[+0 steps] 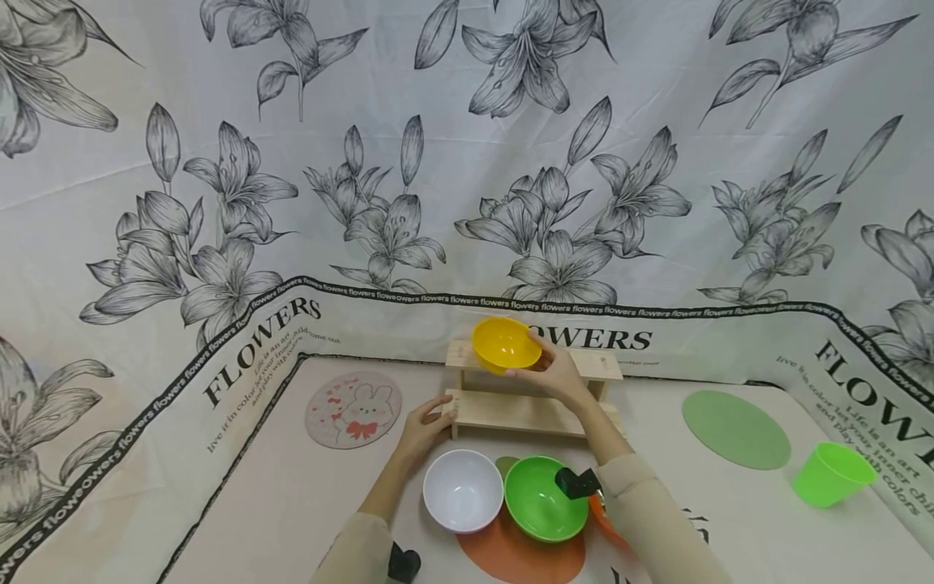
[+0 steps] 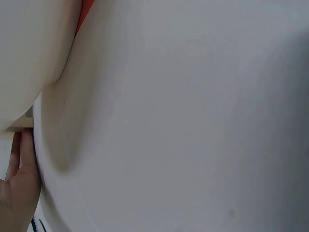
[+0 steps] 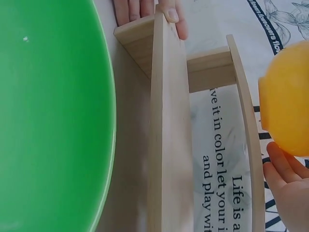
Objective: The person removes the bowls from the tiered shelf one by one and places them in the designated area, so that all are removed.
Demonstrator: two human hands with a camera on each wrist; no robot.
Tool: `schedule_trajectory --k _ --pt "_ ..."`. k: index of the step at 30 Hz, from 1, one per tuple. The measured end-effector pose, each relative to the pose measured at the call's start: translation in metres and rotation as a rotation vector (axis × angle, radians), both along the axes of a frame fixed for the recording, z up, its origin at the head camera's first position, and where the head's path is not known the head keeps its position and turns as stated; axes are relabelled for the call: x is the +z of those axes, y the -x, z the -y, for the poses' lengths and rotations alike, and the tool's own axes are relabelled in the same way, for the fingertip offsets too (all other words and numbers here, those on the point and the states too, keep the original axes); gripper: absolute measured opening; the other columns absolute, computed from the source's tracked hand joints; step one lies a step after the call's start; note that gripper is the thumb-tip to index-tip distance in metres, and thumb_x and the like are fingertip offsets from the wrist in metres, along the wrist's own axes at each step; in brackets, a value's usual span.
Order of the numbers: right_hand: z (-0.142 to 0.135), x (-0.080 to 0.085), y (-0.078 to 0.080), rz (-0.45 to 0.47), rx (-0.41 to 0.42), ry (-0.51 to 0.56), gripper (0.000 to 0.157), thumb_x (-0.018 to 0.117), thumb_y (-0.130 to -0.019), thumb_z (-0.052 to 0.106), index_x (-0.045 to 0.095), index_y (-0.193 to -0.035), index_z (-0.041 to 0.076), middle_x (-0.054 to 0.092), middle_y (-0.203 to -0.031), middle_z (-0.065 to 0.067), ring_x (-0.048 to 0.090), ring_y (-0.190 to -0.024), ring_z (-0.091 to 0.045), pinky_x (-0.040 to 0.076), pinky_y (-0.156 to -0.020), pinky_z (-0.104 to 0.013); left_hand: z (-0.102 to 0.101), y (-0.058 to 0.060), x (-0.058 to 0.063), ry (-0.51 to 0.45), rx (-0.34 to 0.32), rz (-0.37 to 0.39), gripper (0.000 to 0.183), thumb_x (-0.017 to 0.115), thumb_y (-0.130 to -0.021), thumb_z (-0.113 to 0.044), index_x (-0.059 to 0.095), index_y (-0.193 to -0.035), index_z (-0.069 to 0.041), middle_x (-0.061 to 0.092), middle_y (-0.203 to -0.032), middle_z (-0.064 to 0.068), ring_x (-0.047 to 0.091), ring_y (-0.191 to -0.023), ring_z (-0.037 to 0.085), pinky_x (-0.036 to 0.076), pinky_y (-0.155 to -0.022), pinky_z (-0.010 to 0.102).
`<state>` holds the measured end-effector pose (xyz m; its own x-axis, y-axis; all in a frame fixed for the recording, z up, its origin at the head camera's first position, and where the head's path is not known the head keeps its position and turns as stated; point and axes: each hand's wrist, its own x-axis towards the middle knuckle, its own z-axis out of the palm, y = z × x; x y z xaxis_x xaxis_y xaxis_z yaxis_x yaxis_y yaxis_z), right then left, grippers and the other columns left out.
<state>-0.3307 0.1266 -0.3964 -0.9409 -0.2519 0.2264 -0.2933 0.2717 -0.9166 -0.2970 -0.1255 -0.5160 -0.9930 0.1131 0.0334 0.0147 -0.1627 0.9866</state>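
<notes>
A yellow bowl [image 1: 503, 345] is in my right hand [image 1: 558, 375], which holds it by its right side. In the right wrist view the bowl [image 3: 289, 99] hangs just off the top board, its base facing that board. The two-tier wooden stand [image 1: 521, 410] stands at the back of the table. My left hand [image 1: 426, 427] grips the left end of its lower board, with fingers on both sides of the board [image 3: 169, 121] in the right wrist view. Nearer me are a white bowl [image 1: 463, 491] and a green bowl [image 1: 543, 499], side by side.
An orange round mat [image 1: 521, 560] lies partly under the front bowls. An orange item [image 1: 607, 519] is mostly hidden by the right sleeve. A bunny mat [image 1: 353, 410] lies left, a green mat [image 1: 737, 430] and a green cup [image 1: 832, 474] right. Flowered cloth hangs behind.
</notes>
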Motion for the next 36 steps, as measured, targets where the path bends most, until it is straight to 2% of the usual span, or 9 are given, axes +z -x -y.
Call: schedule_trajectory --k 6,13,18,27,36 --pt "-0.012 0.003 -0.008 -0.002 -0.007 -0.003 0.088 0.079 -0.076 0.014 0.027 -0.146 0.0 0.038 -0.144 -0.024 0.048 -0.122 -0.037 0.044 -0.103 -0.036 0.0 0.0 0.0 0.007 -0.003 0.01 0.051 0.063 -0.09 -0.012 0.045 -0.135 0.003 0.059 -0.115 0.026 0.063 -0.099 0.024 0.053 -0.091 0.037" --pt "-0.027 0.006 -0.015 0.012 -0.013 -0.018 0.09 0.079 -0.076 0.018 0.026 -0.147 0.002 0.036 -0.146 -0.021 0.047 -0.123 -0.035 0.04 -0.106 -0.039 0.0 0.001 -0.001 -0.015 0.003 0.02 0.051 0.066 -0.089 -0.013 0.047 -0.134 0.002 0.064 -0.102 0.015 0.065 -0.092 0.019 0.054 -0.089 0.034" --pt "-0.039 0.008 -0.021 0.006 -0.006 -0.027 0.089 0.078 -0.078 0.017 0.025 -0.147 0.001 0.035 -0.145 -0.024 0.047 -0.123 -0.037 0.043 -0.103 -0.032 0.0 0.0 -0.001 -0.033 0.007 0.028 0.05 0.066 -0.088 -0.012 0.048 -0.133 0.002 0.064 -0.095 0.009 0.065 -0.088 0.016 0.055 -0.088 0.032" --pt "-0.062 0.009 -0.037 -0.002 0.015 -0.019 0.087 0.075 -0.08 0.013 0.022 -0.147 -0.001 0.029 -0.147 -0.026 0.044 -0.125 -0.04 0.045 -0.093 -0.012 -0.001 0.0 -0.001 -0.02 0.016 0.022 0.048 0.065 -0.089 -0.01 0.049 -0.133 0.001 0.064 -0.096 0.01 0.065 -0.088 0.016 0.055 -0.088 0.032" --pt "-0.082 0.004 -0.05 -0.026 0.002 -0.014 0.084 0.074 -0.081 0.011 0.024 -0.147 -0.002 0.031 -0.146 -0.026 0.047 -0.12 -0.041 0.048 -0.087 -0.011 -0.002 -0.001 0.001 -0.018 0.018 0.034 0.05 0.067 -0.088 -0.013 0.049 -0.133 0.0 0.064 -0.101 0.014 0.065 -0.092 0.019 0.055 -0.089 0.033"
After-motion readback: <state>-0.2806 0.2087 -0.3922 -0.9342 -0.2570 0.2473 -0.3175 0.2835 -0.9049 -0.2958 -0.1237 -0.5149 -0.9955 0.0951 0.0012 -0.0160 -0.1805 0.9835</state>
